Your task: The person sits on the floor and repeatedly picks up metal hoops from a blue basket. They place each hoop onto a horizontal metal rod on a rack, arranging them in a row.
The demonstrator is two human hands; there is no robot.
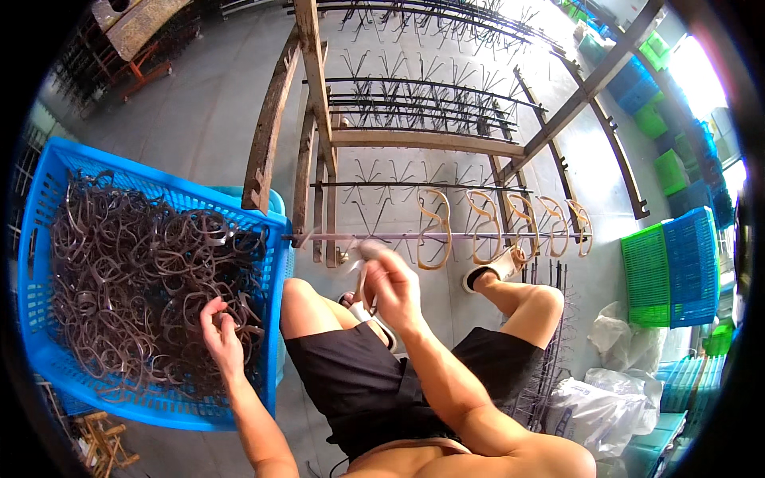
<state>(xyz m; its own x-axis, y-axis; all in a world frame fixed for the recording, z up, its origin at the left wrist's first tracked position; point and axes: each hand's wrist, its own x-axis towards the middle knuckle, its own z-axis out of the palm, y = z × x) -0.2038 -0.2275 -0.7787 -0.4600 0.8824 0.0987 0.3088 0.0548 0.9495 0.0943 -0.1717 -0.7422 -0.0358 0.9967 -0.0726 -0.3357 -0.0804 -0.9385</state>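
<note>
My right hand (390, 283) is raised in front of a thin horizontal rod (327, 236), its fingers closed on an eyeglass frame (361, 288) that is smeared by motion. Several amber-tan eyeglass frames (449, 235) hang along the right half of this rod, spaced apart. To the left, my left hand (223, 334) is over a heap of dark, tangled eyeglass frames (135, 271) in a blue plastic basket (33, 271). Its thumb and forefinger are slightly apart at the heap's right side, and no frame shows clearly between them.
A wooden rack (430, 142) carries further dark rods with V-shaped wire prongs (430, 88). Green and blue crates (689, 267) stand at the right, above white plastic bags (606, 406). A wooden-topped stand (147, 28) is at the far left. My knees flank the rod's near side.
</note>
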